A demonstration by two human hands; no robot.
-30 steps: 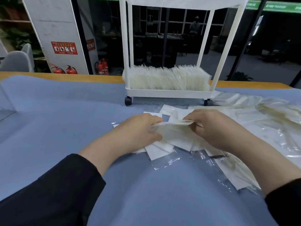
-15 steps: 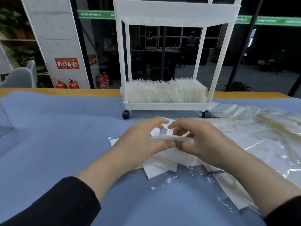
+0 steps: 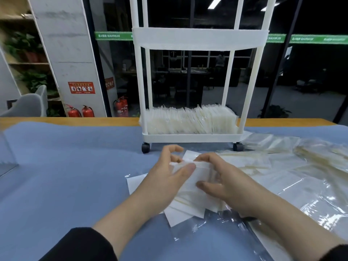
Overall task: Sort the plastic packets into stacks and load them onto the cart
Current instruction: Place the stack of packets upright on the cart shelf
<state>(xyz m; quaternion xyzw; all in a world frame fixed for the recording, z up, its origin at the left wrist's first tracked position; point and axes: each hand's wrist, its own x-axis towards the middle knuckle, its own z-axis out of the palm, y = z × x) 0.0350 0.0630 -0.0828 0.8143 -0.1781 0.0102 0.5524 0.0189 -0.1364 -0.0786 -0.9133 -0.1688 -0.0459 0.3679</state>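
Between both hands | packet stack (image 3: 197, 178) held | lower edges hidden

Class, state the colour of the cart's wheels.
Black; the wheels under the white cart show best in the head view.

Concrete pillar (image 3: 66, 53), red extinguishers (image 3: 81, 111), grey chair (image 3: 28, 105), dark glass wall (image 3: 301, 72).

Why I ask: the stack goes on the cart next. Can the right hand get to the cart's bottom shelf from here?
Probably yes: the right hand has open blue cloth ahead, and the bottom shelf faces it with headroom above the packets.
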